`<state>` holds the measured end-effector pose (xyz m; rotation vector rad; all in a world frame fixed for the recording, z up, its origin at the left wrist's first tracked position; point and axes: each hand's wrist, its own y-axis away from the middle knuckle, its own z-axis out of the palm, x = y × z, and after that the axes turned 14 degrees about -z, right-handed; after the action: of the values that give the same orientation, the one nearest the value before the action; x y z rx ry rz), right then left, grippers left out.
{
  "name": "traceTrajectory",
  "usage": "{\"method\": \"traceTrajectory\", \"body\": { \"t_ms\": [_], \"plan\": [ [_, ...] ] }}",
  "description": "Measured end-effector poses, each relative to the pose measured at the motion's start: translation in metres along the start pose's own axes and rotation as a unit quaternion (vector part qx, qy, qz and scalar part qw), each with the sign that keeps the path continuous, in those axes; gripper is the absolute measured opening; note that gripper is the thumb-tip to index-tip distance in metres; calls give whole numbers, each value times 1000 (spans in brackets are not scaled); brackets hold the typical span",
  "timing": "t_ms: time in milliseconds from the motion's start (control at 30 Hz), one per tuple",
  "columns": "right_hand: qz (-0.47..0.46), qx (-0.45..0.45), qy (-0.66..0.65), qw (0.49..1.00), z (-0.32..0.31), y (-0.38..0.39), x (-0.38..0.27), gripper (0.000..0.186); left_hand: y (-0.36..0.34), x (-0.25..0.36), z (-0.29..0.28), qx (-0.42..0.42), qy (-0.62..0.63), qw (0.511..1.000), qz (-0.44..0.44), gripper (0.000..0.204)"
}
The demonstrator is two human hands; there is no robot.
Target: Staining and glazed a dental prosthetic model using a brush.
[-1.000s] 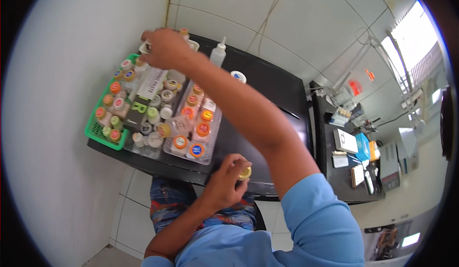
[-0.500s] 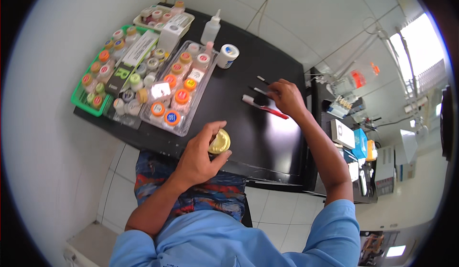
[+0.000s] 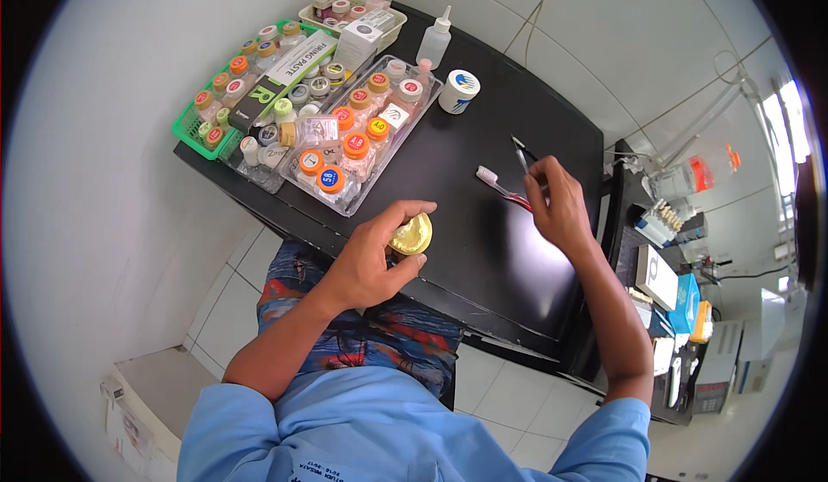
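Yellow jar (image 3: 411, 234) (lidded, seemingly) in left hand (image 3: 371, 262)

bright daylight, perhaps from the right — sharp centre, edges bent.

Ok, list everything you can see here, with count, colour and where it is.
table: one, black, centre.
green basket: one, small jars inside, table's far left.
clear tray: one, orange-lidded jars inside, beside the basket.
beige tray: one, small jars, far edge.
dropper bottle: one, white, near the beige tray.
round tub: one, white, right of the clear tray.
toothbrush: one, red handle, mid-table.
yellow round object: one, in the left hand.
thin tool: one, dark, at the right hand.
left hand: grip shut.
right hand: pinching the tool.
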<state>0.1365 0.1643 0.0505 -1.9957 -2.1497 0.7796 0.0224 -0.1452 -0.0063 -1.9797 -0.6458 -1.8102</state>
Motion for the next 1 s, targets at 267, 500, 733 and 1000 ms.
{"method": "traceTrajectory", "body": {
  "t_ms": [267, 500, 733, 1000],
  "plan": [
    [-15, -66, -245, 967, -3, 26, -76, 20, -14, -3, 6, -74, 114, 990, -46, 57],
    [0, -110, -223, 968, -11, 25, -85, 21, -10, 13, 14, 49, -74, 995, -34, 55],
    [0, -220, -230, 948, 5, 32, -79, 16, -10, 12, 20, 86, -186, 979, -6, 55],
    [57, -253, -263, 929, 20, 31, -70, 24, -17, 3, 18, 80, -177, 981, -18, 43]
  ]
}}
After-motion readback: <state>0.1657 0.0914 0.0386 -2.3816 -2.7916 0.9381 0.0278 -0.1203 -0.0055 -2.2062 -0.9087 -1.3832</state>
